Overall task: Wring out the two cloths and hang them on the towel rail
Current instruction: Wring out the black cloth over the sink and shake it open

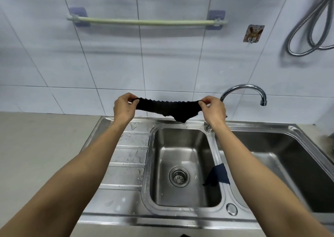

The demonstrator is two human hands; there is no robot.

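A black ribbed cloth (pixel 168 108) is stretched between my two hands above the back edge of the sink. My left hand (pixel 123 106) pinches its left corner and my right hand (pixel 213 108) pinches its right corner; the middle sags down. A second, dark blue cloth (pixel 217 175) is draped over the divider between the two basins, partly behind my right forearm. The pale green towel rail (pixel 144 22) is fixed to the tiled wall above, with nothing hanging on it.
A steel double sink has a left basin (pixel 180 164), a right basin (pixel 289 164) and a wet draining board (pixel 130 155). A chrome tap (pixel 244 90) curves behind my right hand. A wall hook (pixel 253 33) and a metal hose (pixel 307 38) are at the right.
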